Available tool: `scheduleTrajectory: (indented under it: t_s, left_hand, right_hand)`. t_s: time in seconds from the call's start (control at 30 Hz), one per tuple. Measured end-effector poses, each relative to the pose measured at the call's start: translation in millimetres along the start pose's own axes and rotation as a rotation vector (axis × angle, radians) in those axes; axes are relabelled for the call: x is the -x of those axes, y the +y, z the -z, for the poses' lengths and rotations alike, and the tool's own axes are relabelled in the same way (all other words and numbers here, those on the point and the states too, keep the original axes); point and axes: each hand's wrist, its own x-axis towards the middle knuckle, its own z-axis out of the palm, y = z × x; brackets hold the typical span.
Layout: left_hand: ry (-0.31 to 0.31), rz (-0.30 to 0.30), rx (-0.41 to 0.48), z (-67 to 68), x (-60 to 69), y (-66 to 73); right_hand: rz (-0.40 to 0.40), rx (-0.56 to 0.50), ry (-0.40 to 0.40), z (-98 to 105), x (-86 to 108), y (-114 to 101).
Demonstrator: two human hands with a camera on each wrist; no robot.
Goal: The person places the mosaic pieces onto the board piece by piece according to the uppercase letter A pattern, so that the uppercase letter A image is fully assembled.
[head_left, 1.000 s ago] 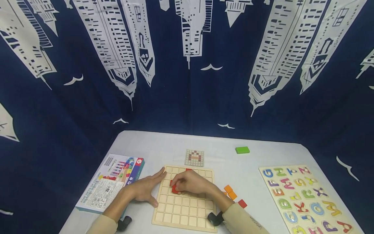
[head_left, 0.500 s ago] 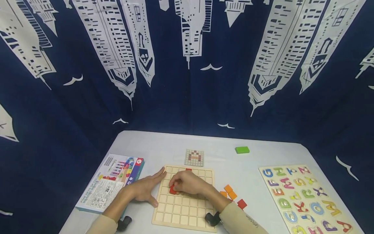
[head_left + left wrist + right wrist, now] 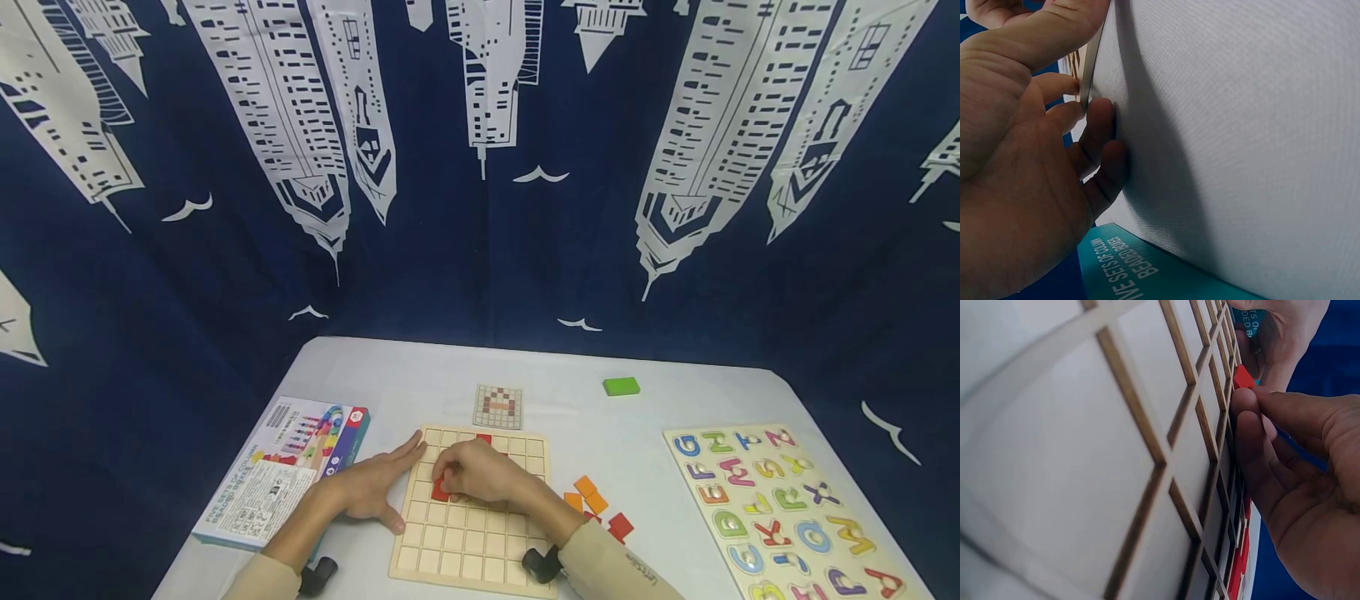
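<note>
A wooden grid board (image 3: 450, 537) lies flat in the middle of the table. My right hand (image 3: 483, 473) is over its upper left part, with thumb and fingertips pinching a small red square tile (image 3: 440, 490). In the right wrist view this red tile (image 3: 1244, 377) shows at the fingertips, slightly tilted against the grid. Other red tiles sit in the board's upper cells, partly hidden by the hand. My left hand (image 3: 375, 486) rests at the board's left edge with spread fingers; thumb and fingertips touch that edge.
A small pattern card (image 3: 498, 407) lies beyond the board. Orange tiles (image 3: 587, 485) and red tiles (image 3: 620, 526) are loose on the right. A box (image 3: 277, 475) stands left, an alphabet puzzle board (image 3: 787, 517) right, and a green block (image 3: 621, 387) at the back.
My right hand has shifted slightly left with the red tile, which now sits lower and closer to its cell. The left hand has stayed in place.
</note>
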Motion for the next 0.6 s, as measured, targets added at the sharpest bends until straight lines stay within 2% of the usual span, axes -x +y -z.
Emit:
scheduleTrajectory:
  t_s: [0.27, 0.6]
  left_hand:
    - [-0.004, 0.001, 0.004, -1.0, -0.2, -0.2]
    - [-0.002, -0.001, 0.002, -0.5, 0.4, 0.9]
  right_hand:
    - [0.030, 0.023, 0.005, -1.7, -1.0, -0.5]
    - [0.021, 0.001, -0.009, -0.9, 0.0, -4.1]
